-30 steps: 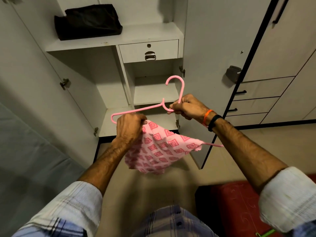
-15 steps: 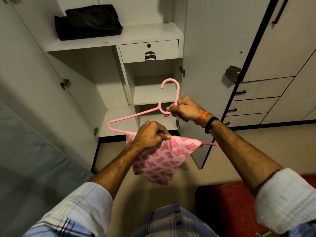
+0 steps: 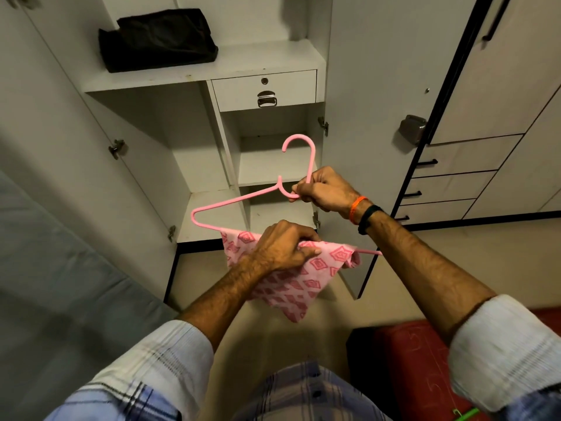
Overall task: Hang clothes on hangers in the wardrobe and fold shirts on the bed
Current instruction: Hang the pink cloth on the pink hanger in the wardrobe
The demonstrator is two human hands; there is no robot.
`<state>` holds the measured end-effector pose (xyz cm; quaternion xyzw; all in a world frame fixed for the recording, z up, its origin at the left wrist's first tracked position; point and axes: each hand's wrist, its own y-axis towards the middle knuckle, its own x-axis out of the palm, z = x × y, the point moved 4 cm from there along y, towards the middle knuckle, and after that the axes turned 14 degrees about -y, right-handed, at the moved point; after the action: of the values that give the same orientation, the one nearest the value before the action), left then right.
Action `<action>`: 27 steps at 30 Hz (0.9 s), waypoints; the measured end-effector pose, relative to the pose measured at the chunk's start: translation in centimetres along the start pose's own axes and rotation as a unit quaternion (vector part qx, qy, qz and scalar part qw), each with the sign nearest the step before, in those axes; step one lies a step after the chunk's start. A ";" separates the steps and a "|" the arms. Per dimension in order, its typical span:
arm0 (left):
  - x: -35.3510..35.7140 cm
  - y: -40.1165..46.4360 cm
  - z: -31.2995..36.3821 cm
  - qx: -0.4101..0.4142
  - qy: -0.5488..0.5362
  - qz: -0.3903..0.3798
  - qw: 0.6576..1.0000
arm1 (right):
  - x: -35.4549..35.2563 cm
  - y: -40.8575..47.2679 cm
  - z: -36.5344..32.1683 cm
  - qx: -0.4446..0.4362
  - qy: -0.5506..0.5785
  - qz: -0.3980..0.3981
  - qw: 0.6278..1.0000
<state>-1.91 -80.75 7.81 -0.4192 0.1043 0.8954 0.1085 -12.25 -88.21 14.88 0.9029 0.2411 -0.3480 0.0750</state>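
Observation:
A pink plastic hanger (image 3: 233, 202) is held up in front of the open wardrobe (image 3: 194, 77). My right hand (image 3: 324, 189) grips the hanger at the base of its hook. A pink patterned cloth (image 3: 303, 281) is draped over the hanger's bottom bar and hangs down below it. My left hand (image 3: 282, 247) grips the cloth at the bar, near the middle. The hanger's right end pokes out past the cloth.
A folded black garment (image 3: 158, 38) lies on the wardrobe's upper shelf. A drawer with a metal handle (image 3: 266, 98) sits beneath it. The bed's grey-blue sheet (image 3: 54, 284) is at the left. A red stool (image 3: 413, 360) stands at the lower right. Closed cabinets (image 3: 485, 117) line the right.
My left hand slid right along the bottom bar with the cloth, baring the hanger's left corner. The hanger tilted and shifted slightly left and down in my right hand.

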 end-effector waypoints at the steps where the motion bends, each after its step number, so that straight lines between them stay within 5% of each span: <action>1: 0.1 0.0 0.1 0.002 0.001 0.013 1.000 | 0.0 0.1 -0.1 -0.004 -0.007 0.004 1.000; 21: -0.9 -1.2 -1.2 -0.059 0.069 0.022 0.996 | 0.6 0.4 -0.9 -0.041 -0.041 0.011 0.998; 24: -2.5 -1.5 -0.8 -0.048 0.036 0.073 0.996 | 0.4 0.8 -1.2 -0.045 -0.052 0.018 0.997; 27: -5.6 -2.5 -0.4 0.016 0.016 0.217 0.976 | -0.3 1.2 -1.3 -0.042 -0.058 0.024 0.997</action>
<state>2.63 -79.06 11.64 -0.3992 0.2092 0.8888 -0.0833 -11.05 -88.99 16.02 0.8827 0.2284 -0.3879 0.1350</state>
